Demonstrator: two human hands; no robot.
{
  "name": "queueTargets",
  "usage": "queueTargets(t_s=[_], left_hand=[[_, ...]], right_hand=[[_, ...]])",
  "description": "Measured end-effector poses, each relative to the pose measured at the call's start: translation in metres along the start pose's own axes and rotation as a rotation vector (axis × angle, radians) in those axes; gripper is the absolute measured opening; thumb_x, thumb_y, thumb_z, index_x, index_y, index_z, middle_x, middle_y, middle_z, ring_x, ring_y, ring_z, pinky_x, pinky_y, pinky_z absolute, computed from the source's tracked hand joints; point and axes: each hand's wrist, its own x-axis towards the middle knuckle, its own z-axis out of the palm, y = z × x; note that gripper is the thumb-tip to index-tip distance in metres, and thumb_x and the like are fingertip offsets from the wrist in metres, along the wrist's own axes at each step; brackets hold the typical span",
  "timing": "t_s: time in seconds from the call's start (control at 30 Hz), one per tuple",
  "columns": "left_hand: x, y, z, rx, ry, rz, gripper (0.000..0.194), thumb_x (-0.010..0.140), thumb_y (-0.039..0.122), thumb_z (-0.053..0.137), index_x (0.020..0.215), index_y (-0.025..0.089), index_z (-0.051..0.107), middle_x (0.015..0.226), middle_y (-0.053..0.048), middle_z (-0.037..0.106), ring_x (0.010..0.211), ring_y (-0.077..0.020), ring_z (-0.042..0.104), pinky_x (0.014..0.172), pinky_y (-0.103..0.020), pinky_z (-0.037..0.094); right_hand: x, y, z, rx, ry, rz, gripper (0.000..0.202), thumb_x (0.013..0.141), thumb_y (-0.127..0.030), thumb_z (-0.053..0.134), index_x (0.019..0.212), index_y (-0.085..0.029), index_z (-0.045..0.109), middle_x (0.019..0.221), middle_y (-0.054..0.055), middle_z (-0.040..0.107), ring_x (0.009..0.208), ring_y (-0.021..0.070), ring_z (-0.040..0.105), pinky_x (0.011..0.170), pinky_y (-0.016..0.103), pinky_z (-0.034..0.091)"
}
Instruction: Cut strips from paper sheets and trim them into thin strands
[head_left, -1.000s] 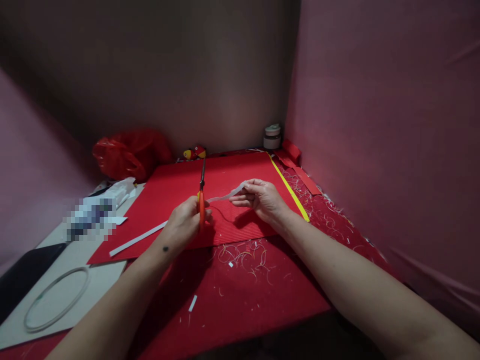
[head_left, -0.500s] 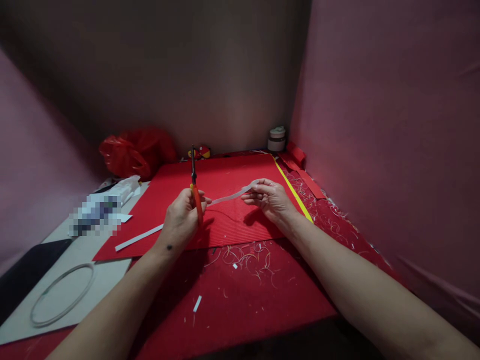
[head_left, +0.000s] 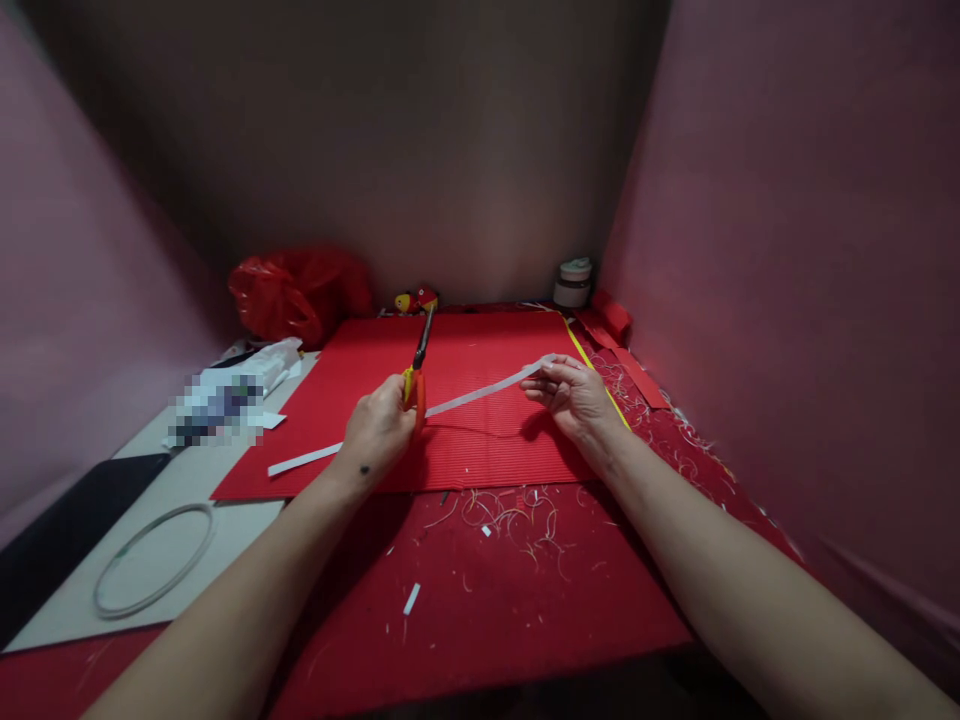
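My left hand is closed on a pair of scissors with orange and yellow handles; the dark blades point away from me, tilted right. A thin whitish strip runs from beside that hand to my right hand, whose thumb and fingers pinch its far end. Both hands are over a red ribbed sheet with a yellow strip along its right edge. Left of my left hand, the end of a flat white strip rests on the sheet; whether it joins the held one is hidden.
A red plastic bag and a small toy sit at the back. A lidded jar stands at the back right. Thread scraps litter the red table. A pale ring lies on a light board at left.
My hands have moved apart, so more of the whitish strip shows between them. The scissors have tilted to the right. The whole view has shifted slightly.
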Motion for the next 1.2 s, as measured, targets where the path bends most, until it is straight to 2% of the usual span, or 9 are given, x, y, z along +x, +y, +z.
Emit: queueTargets(t_s=[0.23, 0.4, 0.5, 0.63, 0.73, 0.8, 0.9, 1.07, 1.2], left_hand=[[0.004, -0.004, 0.0, 0.083, -0.01, 0.004, 0.01, 0.077, 0.027, 0.05, 0.084, 0.02, 0.053, 0.085, -0.007, 0.065, 0.076, -0.018, 0.059, 0.062, -0.026, 0.038], [0.005, -0.004, 0.003, 0.243, -0.039, -0.002, 0.017, 0.08, 0.036, 0.047, 0.083, 0.02, 0.051, 0.079, -0.007, 0.062, 0.072, -0.0197, 0.057, 0.055, -0.026, 0.031], [0.006, -0.007, 0.005, 0.247, -0.044, -0.005, 0.016, 0.078, 0.036, 0.049, 0.082, 0.02, 0.051, 0.074, -0.005, 0.06, 0.068, -0.0184, 0.055, 0.053, -0.026, 0.028], [0.011, -0.015, 0.007, 0.119, -0.051, 0.004, 0.018, 0.07, 0.033, 0.056, 0.08, 0.019, 0.053, 0.074, -0.003, 0.06, 0.066, -0.016, 0.054, 0.054, -0.025, 0.031], [0.013, -0.019, 0.007, -0.085, -0.093, -0.017, 0.023, 0.064, 0.031, 0.059, 0.083, 0.018, 0.054, 0.071, -0.002, 0.061, 0.064, -0.0141, 0.055, 0.054, -0.024, 0.035], [0.013, -0.019, 0.007, -0.24, -0.139, -0.053, 0.026, 0.061, 0.03, 0.06, 0.084, 0.017, 0.054, 0.068, -0.001, 0.061, 0.06, -0.0129, 0.055, 0.053, -0.024, 0.037], [0.011, -0.017, 0.007, -0.411, -0.188, -0.088, 0.03, 0.059, 0.028, 0.062, 0.085, 0.016, 0.053, 0.066, 0.0, 0.059, 0.054, -0.0111, 0.053, 0.05, -0.024, 0.039], [0.008, -0.01, 0.007, -0.467, -0.195, -0.075, 0.032, 0.058, 0.028, 0.064, 0.086, 0.015, 0.055, 0.068, 0.0, 0.057, 0.055, -0.0094, 0.051, 0.051, -0.023, 0.041], [0.002, 0.003, 0.002, -0.533, -0.265, -0.113, 0.029, 0.06, 0.024, 0.064, 0.085, 0.015, 0.053, 0.064, 0.001, 0.056, 0.053, -0.0079, 0.05, 0.05, -0.022, 0.039]], right_hand=[[0.005, -0.001, -0.007, 0.0, -0.003, -0.022, 0.012, 0.066, -0.011, 0.061, 0.073, -0.018, 0.054, 0.061, 0.0, 0.065, 0.055, 0.0148, 0.065, 0.052, 0.024, 0.052], [0.005, -0.002, -0.007, 0.021, 0.019, -0.017, 0.012, 0.064, -0.01, 0.06, 0.072, -0.017, 0.054, 0.058, 0.0, 0.065, 0.052, 0.0151, 0.065, 0.049, 0.023, 0.053], [0.007, -0.003, -0.009, 0.032, 0.03, -0.021, 0.013, 0.063, -0.009, 0.059, 0.073, -0.016, 0.054, 0.06, 0.002, 0.067, 0.052, 0.0162, 0.066, 0.047, 0.023, 0.052], [0.01, -0.002, -0.011, 0.079, 0.049, -0.015, 0.013, 0.064, -0.007, 0.057, 0.074, -0.016, 0.054, 0.061, 0.003, 0.067, 0.055, 0.0166, 0.066, 0.051, 0.025, 0.054], [0.008, 0.001, -0.009, 0.116, 0.032, 0.027, 0.02, 0.061, -0.001, 0.053, 0.075, -0.015, 0.056, 0.067, 0.005, 0.068, 0.067, 0.0169, 0.068, 0.067, 0.028, 0.056], [0.004, 0.005, -0.005, 0.09, -0.032, 0.084, 0.026, 0.058, 0.002, 0.05, 0.078, -0.013, 0.058, 0.074, 0.008, 0.068, 0.074, 0.0178, 0.068, 0.078, 0.031, 0.054], [-0.005, 0.011, 0.002, 0.019, -0.16, 0.176, 0.029, 0.058, 0.001, 0.052, 0.082, -0.012, 0.061, 0.083, 0.011, 0.069, 0.08, 0.0201, 0.067, 0.086, 0.035, 0.051], [-0.018, 0.023, 0.011, -0.063, -0.223, 0.357, 0.019, 0.062, -0.003, 0.057, 0.079, -0.008, 0.063, 0.079, 0.014, 0.069, 0.073, 0.0238, 0.068, 0.083, 0.039, 0.052], [-0.023, 0.028, 0.016, -0.06, -0.263, 0.488, 0.009, 0.071, -0.01, 0.058, 0.078, -0.007, 0.063, 0.076, 0.015, 0.068, 0.072, 0.0223, 0.069, 0.079, 0.035, 0.053]])
